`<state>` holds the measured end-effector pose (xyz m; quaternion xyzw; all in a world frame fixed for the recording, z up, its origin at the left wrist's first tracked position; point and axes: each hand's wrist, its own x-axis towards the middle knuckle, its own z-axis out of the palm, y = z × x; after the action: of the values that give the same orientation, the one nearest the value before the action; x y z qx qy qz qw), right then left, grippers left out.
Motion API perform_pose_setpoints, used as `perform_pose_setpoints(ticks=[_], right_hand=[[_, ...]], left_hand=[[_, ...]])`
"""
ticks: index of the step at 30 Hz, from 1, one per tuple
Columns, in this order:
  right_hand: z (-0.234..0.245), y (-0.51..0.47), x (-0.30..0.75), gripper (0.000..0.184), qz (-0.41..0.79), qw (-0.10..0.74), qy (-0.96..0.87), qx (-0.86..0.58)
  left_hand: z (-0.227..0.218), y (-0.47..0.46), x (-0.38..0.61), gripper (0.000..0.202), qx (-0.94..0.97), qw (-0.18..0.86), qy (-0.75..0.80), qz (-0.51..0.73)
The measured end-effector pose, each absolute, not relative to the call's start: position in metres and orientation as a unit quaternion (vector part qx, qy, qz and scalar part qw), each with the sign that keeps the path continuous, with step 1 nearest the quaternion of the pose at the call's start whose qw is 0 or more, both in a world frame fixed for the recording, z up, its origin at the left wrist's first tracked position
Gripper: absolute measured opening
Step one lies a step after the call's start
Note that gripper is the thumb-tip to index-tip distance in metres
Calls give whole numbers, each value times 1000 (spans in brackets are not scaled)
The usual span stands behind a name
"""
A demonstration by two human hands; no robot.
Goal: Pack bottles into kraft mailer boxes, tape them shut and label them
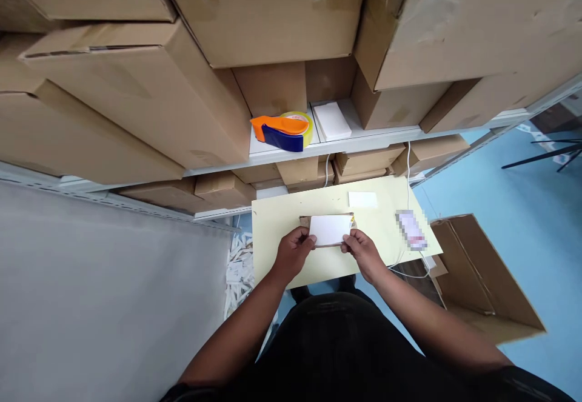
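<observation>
A blank white card [331, 230] lies between my two hands over a flat brown cardboard piece [304, 222], whose edges show behind and below it. My left hand [292, 251] pinches the card's lower left corner between thumb and fingers. At the lower right corner my right hand [365, 253] grips it the same way. A small yellow mark or thing [352, 220] shows by the card's upper right corner, too small to make out. Another white card [362, 199] lies behind, on the pale yellow tabletop [273, 226].
An orange and blue tape dispenser [282, 132] and a stack of white cards [331, 120] sit on the shelf ahead, among cardboard boxes [282, 14]. A blurred-out phone-like object [411, 229] lies right, near a white cable [408, 171]. An open carton [486, 268] stands on the floor.
</observation>
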<state>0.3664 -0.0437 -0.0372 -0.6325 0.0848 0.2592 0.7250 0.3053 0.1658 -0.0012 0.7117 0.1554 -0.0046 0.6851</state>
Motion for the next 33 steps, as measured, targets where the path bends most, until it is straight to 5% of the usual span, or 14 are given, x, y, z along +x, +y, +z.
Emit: perform_pose_setpoints(ticks=[5, 13, 18, 21, 25, 29, 33], right_hand=[[-53, -47, 375, 31, 233, 658, 67, -713], [-81, -53, 392, 37, 71, 271, -173, -944], [-92, -48, 393, 24, 59, 142, -157, -976], [-97, -45, 398, 20, 55, 159, -93, -981], [-109, -50, 407, 53, 95, 311, 23, -945], [-122, -65, 412, 46, 181, 488, 45, -852], [-122, -78, 417, 36, 220, 552, 52, -803]], left_hand=[[-39, 169, 319, 31, 764, 609, 212, -10], [-62, 160, 334, 31, 954, 239, 166, -68], [-77, 159, 339, 30, 975, 169, 117, -83], [-86, 163, 340, 32, 960, 193, 203, -17], [-99, 169, 335, 69, 877, 360, 318, 4], [-105, 166, 328, 52, 764, 554, 325, -68], [-91, 150, 324, 46, 735, 568, 368, -52]])
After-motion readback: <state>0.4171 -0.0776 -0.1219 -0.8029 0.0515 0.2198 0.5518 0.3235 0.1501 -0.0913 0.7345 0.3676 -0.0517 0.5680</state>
